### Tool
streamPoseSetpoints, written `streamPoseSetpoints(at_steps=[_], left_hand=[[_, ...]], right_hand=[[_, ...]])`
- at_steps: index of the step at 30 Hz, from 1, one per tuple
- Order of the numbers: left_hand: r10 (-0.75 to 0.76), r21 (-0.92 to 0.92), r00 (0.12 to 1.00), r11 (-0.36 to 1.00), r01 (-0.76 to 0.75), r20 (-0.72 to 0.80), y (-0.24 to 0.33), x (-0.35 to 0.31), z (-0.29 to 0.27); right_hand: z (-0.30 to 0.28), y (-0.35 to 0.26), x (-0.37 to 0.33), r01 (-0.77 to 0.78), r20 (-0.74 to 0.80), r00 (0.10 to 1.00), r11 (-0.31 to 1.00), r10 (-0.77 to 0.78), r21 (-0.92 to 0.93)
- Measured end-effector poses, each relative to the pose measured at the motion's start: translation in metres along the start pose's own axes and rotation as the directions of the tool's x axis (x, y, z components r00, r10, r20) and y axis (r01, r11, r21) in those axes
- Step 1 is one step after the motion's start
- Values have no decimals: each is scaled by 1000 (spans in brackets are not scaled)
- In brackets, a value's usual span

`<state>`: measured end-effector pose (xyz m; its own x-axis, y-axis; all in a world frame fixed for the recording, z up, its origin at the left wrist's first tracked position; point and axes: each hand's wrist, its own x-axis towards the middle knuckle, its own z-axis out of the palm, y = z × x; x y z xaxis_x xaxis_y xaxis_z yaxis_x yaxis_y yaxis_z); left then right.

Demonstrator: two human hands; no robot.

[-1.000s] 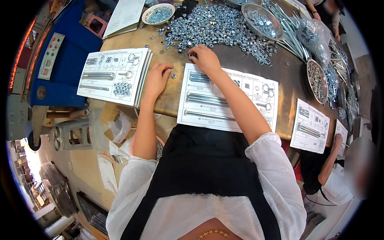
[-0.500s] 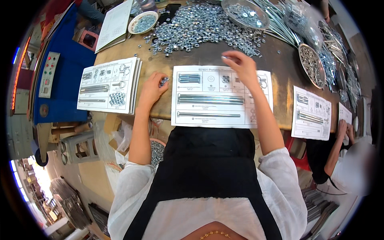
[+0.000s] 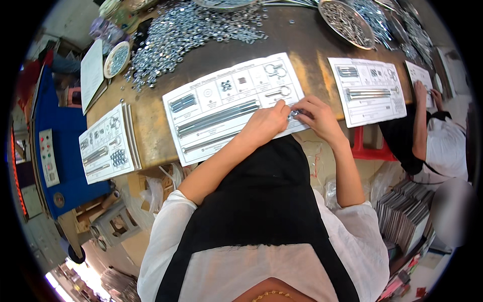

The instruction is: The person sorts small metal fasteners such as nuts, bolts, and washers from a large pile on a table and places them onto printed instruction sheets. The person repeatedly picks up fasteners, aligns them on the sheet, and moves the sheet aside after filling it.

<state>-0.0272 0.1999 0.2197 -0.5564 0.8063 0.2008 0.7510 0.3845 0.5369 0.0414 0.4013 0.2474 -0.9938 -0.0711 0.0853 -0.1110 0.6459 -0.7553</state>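
Both my hands meet at the lower right corner of a printed card (image 3: 211,121) with pictured hardware, lying on the table in front of me. My left hand (image 3: 271,121) is closed, its fingers bent by a small cluster of shiny metal nuts (image 3: 293,115). From the right, my right hand (image 3: 319,120) pinches at the same nuts with thumb and fingers. The fingers partly cover the nuts, so how many each hand holds is hidden. Long metal bolts are pictured or packed across the card's middle.
A wide heap of nuts (image 3: 186,32) spreads over the far table, beside a small bowl of washers (image 3: 118,59). A metal bowl of screws (image 3: 347,24) stands far right. Similar cards lie to the left (image 3: 108,151) and right (image 3: 370,90). Another person's hands (image 3: 427,93) work farther right.
The view has turned right. My left hand has carried its nuts across to the card's right end. My right hand has come back from the far side of the card to meet it.
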Motion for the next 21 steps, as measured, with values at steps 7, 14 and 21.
streamPoseSetpoints(at_steps=[7,14,21], left_hand=[[22,-25,999,999,-23,-38,2,0,4],[-38,-3,998,999,38,48,-4,3,-24],[-137,416,853,827,379,-504,-208,64,-137]], right_hand=[[2,13,-5,-30,10,1000,996,29,83],[-1,2,-6,-38,-5,999,995,39,92],[-5,-6,16,-25,-172,984,991,47,131]])
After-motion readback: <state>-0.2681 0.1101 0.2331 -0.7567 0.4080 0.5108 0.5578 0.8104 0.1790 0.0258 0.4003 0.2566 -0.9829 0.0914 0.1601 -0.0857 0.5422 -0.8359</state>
